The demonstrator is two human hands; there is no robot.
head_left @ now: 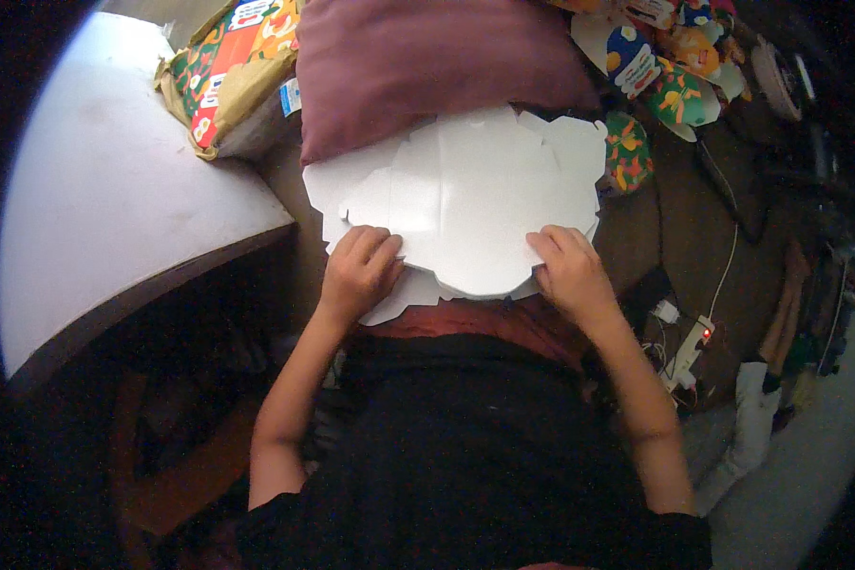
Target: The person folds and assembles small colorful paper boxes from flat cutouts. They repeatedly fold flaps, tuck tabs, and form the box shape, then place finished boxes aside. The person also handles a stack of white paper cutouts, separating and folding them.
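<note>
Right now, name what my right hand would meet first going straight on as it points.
Your right hand holds the white cardboard, so that comes first; past it, probably the maroon cushion, though depth is unclear.

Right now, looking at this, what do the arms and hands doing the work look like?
They're human: a left hand and a right hand, both ungloved, with five-fingered human shapes and no cables. The forearms are bare, with no watch visible. The short-sleeved top is black.
</note>
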